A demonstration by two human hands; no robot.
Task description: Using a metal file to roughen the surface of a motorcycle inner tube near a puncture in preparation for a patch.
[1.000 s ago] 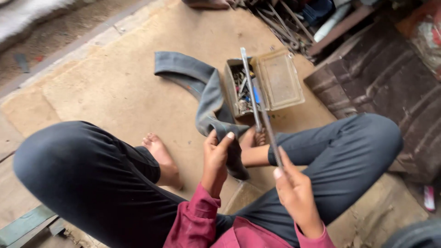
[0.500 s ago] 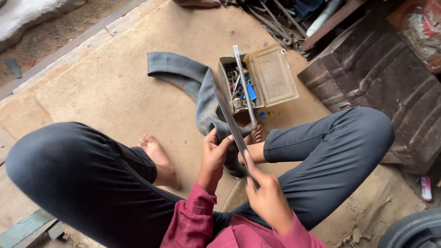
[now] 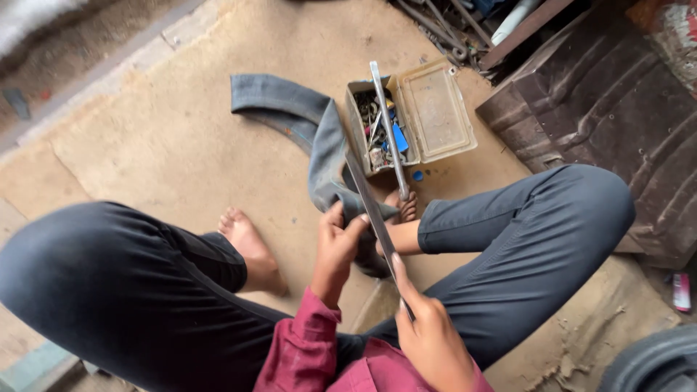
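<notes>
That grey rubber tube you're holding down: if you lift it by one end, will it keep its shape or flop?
Probably flop: the rubber tube lies flat and folds over itself where the left hand pinches it. It looks light for its size, being thin and collapsed. Its matte surface suggests decent grip, not slippery. It seems unlikely to roll, though the free curved end on the mat may drag.

Rubber inner tube: dull grey-blue, plain. Flat metal blade: dark grey, unpainted. Small open box: beige, grimy; contents silver-grey with 1 blue piece. Long bar across box: silver. Trousers: dark charcoal. Sleeves: maroon-red. Floor mat: tan, stained. Sheet at right: dark brown, ribbed.
</notes>
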